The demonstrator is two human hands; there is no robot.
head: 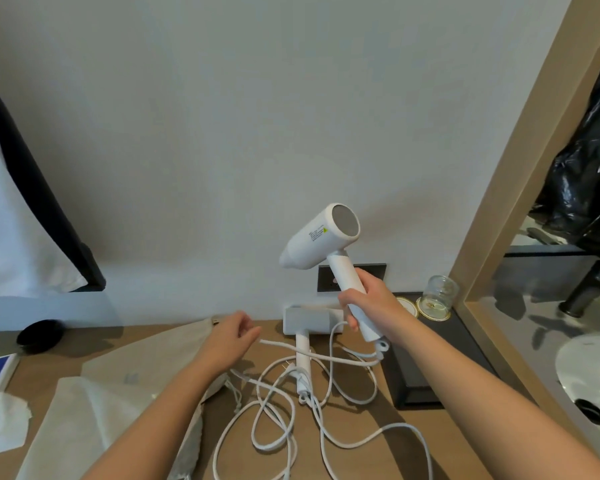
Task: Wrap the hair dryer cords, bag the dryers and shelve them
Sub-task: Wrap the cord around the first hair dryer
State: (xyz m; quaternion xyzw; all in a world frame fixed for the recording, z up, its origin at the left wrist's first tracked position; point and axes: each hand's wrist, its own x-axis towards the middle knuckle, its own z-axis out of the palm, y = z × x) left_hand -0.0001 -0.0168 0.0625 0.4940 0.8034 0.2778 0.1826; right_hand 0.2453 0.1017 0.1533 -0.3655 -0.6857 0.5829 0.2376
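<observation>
My right hand (369,306) grips the handle of a white hair dryer (317,237) and holds it up above the wooden counter (354,427), nozzle pointing left. Its white cord (329,356) hangs from the handle's end down to the counter. My left hand (227,337) hovers over the counter with fingers loosely curled, close to the cord; whether it pinches the cord I cannot tell. A second white dryer (303,327) lies flat on the counter by the wall, its cord (274,420) tangled in loose loops. Beige cloth bags (118,403) lie at the left.
A black tray (416,379) at the right carries an upturned glass (439,296) on a coaster. A black wall socket (329,278) sits behind the dryers. A sink (593,375) and black tap are reflected at far right. A black brush (40,334) lies at the left.
</observation>
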